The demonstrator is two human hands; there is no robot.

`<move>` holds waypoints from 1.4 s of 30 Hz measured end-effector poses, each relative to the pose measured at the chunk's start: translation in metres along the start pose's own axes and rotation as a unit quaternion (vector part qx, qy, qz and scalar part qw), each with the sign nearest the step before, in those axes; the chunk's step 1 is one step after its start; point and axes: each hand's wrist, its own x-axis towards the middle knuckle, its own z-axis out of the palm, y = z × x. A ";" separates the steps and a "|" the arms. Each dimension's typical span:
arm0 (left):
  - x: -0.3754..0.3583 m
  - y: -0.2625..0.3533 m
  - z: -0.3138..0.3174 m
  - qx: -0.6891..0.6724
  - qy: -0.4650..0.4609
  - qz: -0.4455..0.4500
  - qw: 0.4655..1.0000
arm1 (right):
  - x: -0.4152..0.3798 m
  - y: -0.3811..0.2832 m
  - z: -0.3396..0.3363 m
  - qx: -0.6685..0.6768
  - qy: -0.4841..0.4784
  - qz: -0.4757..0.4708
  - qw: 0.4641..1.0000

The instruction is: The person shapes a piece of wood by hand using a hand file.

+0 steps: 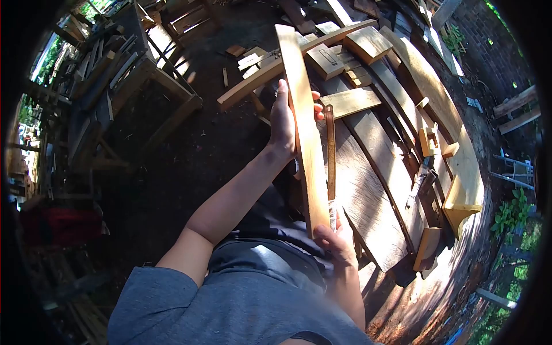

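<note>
A long, pale wooden board (303, 126) is held lengthwise in front of my body, over the near side of the workbench. My left hand (283, 123) grips its upper half, with the thumb along the left edge and fingertips showing past the right edge. At the lower end, my right hand (338, 238) is closed on the board, thumb on its face. A narrow brown strip (330, 152) with a rounded top runs alongside the board down to a whitish piece at my right hand. I cannot tell whether that hand holds the strip too.
The plank-topped bench (368, 178) carries a wooden block with a marked rectangle (325, 61), a small wooden frame-like block (428, 141) and a crosswise piece (352, 102). A long curved board (448, 109) lines its far right. Stacked timber (109, 86) stands at the left.
</note>
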 end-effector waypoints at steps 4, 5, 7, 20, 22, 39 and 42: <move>-0.024 -0.007 0.022 0.076 -0.089 -0.034 0.993 | 0.008 0.017 0.010 0.007 0.033 -0.090 0.995; -0.034 -0.010 0.024 0.096 -0.123 -0.051 0.986 | 0.008 0.018 0.012 0.014 0.041 -0.094 0.995; -0.054 -0.014 0.036 0.120 -0.142 -0.094 0.978 | 0.004 0.015 0.013 -0.011 0.105 -0.118 0.987; -0.053 -0.058 0.048 0.099 -0.147 -0.310 0.934 | 0.020 -0.003 0.004 -0.142 0.188 -0.392 0.889; -0.037 -0.060 0.034 0.092 -0.178 -0.340 0.919 | 0.015 -0.014 -0.003 -0.134 0.212 -0.318 0.914; -0.095 0.017 -0.020 -0.137 -0.158 -0.401 0.892 | 0.007 -0.033 0.014 -0.618 0.125 -0.332 0.702; -0.099 0.026 -0.028 -0.191 -0.165 -0.417 0.873 | 0.022 -0.039 0.017 -0.603 0.124 -0.320 0.720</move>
